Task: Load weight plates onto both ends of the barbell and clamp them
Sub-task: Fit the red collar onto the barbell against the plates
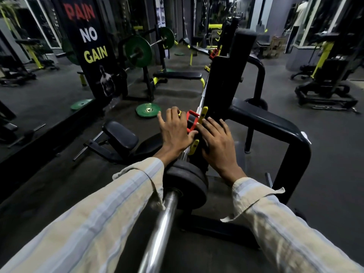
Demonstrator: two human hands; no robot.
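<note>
Item: our left hand (174, 129), fingers curled over the red clamp (192, 120). Clamp sits at our twelve o'clock on the barbell (159, 233), whose long axis runs six to twelve. Black plates (187, 180) nearer us. Our right hand (216, 142), flat and holding nothing, rests just beside; both equally near.

**Premises: dim gym floor**

Dark rubber floor (325, 138) throughout, low lighting. Black banner (88, 42) reading "PAIN NO GAIN" stands upper left of frame. Flat bench (177, 75) with yellow legs at centre. Green plate (148, 110) lies on the floor mid-frame. Black-and-yellow machine (327, 79) at right. Glazed panels (315, 18) upper right.
</note>
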